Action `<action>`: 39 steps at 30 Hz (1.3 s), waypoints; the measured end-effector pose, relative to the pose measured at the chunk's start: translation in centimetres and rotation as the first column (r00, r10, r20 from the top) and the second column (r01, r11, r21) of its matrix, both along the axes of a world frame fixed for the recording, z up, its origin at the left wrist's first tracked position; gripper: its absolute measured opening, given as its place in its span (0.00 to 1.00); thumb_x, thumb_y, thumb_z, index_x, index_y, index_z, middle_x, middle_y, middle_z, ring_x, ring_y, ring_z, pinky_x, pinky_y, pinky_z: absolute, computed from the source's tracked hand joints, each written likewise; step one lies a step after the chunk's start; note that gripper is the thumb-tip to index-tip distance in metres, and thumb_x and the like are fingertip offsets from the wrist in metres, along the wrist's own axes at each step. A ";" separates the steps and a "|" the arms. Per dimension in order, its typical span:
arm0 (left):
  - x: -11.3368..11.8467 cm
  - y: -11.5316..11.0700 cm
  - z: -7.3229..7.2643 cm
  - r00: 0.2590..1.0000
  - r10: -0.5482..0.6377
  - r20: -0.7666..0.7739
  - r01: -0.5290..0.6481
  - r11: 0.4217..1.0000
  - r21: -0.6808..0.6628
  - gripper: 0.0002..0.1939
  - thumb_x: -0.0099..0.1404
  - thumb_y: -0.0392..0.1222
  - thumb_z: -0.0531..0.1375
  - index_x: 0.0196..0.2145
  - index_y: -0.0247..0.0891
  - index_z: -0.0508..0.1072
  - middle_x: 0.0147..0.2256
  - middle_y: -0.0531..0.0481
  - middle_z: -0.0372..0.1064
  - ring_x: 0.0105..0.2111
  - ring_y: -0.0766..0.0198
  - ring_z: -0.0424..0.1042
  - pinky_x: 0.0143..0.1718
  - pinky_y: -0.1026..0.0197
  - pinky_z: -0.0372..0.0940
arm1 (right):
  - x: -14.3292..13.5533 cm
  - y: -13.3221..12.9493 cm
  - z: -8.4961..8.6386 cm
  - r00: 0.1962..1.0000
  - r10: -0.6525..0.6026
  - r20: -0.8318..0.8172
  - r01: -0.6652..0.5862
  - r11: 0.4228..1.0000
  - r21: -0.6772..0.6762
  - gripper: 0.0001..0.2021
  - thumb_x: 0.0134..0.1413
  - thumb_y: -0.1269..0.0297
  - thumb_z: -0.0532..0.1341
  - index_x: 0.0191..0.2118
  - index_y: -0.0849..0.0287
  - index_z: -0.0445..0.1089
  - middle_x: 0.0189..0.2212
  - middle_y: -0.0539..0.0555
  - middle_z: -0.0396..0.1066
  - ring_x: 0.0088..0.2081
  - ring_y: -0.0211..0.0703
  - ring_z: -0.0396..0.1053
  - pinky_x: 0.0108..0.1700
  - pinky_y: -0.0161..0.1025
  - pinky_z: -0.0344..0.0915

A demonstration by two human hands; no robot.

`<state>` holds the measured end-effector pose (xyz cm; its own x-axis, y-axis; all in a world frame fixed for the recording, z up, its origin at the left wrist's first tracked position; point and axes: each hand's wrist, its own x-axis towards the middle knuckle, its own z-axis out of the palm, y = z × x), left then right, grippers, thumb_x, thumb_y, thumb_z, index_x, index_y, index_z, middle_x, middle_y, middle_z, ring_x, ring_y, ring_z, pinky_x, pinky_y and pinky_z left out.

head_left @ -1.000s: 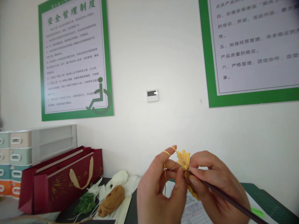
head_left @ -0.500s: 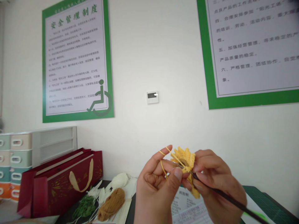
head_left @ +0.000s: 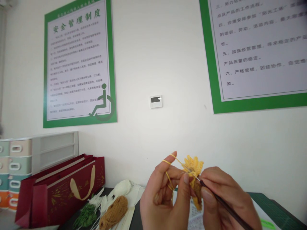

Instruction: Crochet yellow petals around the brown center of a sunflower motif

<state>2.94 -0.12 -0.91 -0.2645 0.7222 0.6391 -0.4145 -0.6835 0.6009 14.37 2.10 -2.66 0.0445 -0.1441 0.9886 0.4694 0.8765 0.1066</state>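
My left hand (head_left: 165, 191) pinches a yellow crocheted piece (head_left: 193, 164) with petal-like points between thumb and fingers. Yellow yarn (head_left: 168, 179) loops over its raised index finger and runs to the piece. Closed around a dark-handled crochet hook (head_left: 225, 206) is my right hand (head_left: 225, 195), to the right of the piece. The hook's thin metal tip meets the piece near my left thumb. A brownish-yellow part of the piece hangs down between both hands.
On the left stand a dark red gift bag (head_left: 64, 191) and stacked drawers (head_left: 20, 166). Brown yarn (head_left: 114, 212), green yarn (head_left: 86, 215) and white yarn (head_left: 122, 188) lie beside them. Printed paper and a green cutting mat (head_left: 271, 204) lie behind my hands.
My right hand has moved slightly down and right with the hook, away from the petals. The yellow piece has turned and sits a little lower, showing more of its brownish part.
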 end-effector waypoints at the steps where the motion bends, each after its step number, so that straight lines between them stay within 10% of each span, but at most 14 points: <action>1: -0.1 0.1 0.0 1.000 0.002 0.000 -0.002 1.000 0.014 0.19 0.60 0.31 0.71 0.49 0.41 0.80 0.25 0.55 0.78 0.25 0.67 0.77 0.31 0.69 0.72 | 0.0 -0.1 -0.1 0.998 0.048 -0.027 -0.048 0.999 0.003 0.09 0.56 0.80 0.61 0.38 0.59 0.72 0.29 0.57 0.76 0.28 0.42 0.76 0.26 0.36 0.76; 7: -0.8 0.3 0.3 0.988 -0.144 0.051 0.144 0.990 0.011 0.16 0.57 0.30 0.73 0.44 0.42 0.83 0.23 0.55 0.76 0.22 0.69 0.74 0.28 0.70 0.71 | -0.6 -0.6 -0.4 0.868 0.378 -0.324 -0.426 0.900 -0.091 0.05 0.69 0.70 0.57 0.45 0.57 0.70 0.28 0.53 0.76 0.28 0.41 0.76 0.28 0.37 0.75; 15: -1.2 0.8 0.6 0.963 -0.260 0.064 0.261 0.965 -0.007 0.14 0.55 0.35 0.76 0.41 0.41 0.85 0.24 0.54 0.76 0.21 0.72 0.74 0.27 0.71 0.68 | -1.2 -0.1 0.3 0.463 0.587 -0.664 -0.886 0.321 -0.334 0.16 0.67 0.55 0.61 0.28 0.57 0.66 0.23 0.48 0.67 0.23 0.34 0.66 0.27 0.34 0.67; 20: -1.1 0.6 0.8 0.963 -0.260 0.078 0.262 0.965 -0.014 0.15 0.53 0.36 0.77 0.40 0.41 0.86 0.24 0.53 0.77 0.22 0.71 0.74 0.27 0.72 0.69 | -1.7 -0.2 0.6 0.319 0.607 -0.728 -0.944 0.138 -0.298 0.17 0.64 0.53 0.64 0.27 0.56 0.65 0.24 0.47 0.66 0.25 0.35 0.67 0.27 0.32 0.67; 32: -0.8 0.2 0.5 0.973 -0.206 0.102 0.210 0.977 -0.027 0.16 0.53 0.35 0.77 0.40 0.41 0.86 0.24 0.51 0.77 0.23 0.69 0.75 0.27 0.71 0.71 | -1.8 0.1 0.2 0.291 0.626 -0.724 -0.955 0.143 -0.260 0.14 0.67 0.56 0.62 0.30 0.54 0.66 0.26 0.46 0.68 0.25 0.33 0.68 0.26 0.30 0.66; 37: -0.7 0.1 0.6 0.971 -0.217 0.098 0.221 0.975 -0.030 0.16 0.52 0.37 0.78 0.41 0.42 0.87 0.24 0.52 0.77 0.23 0.68 0.75 0.27 0.70 0.71 | -1.9 0.0 0.3 0.400 0.635 -0.661 -0.916 0.287 -0.279 0.13 0.68 0.58 0.61 0.30 0.54 0.65 0.26 0.46 0.68 0.24 0.33 0.67 0.25 0.32 0.67; 39: -0.4 -0.1 0.5 0.968 -0.230 0.098 0.234 0.972 -0.027 0.16 0.52 0.37 0.78 0.41 0.42 0.87 0.24 0.51 0.77 0.23 0.68 0.75 0.27 0.70 0.71 | -1.9 0.1 0.2 0.524 0.631 -0.572 -0.847 0.458 -0.270 0.08 0.67 0.61 0.62 0.34 0.52 0.69 0.29 0.47 0.69 0.24 0.34 0.68 0.24 0.32 0.68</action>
<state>2.50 -0.18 -0.38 -0.1442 0.7943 0.5901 -0.6148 -0.5392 0.5756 12.52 2.18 -2.48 0.2354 0.5808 0.7792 -0.4866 0.7645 -0.4228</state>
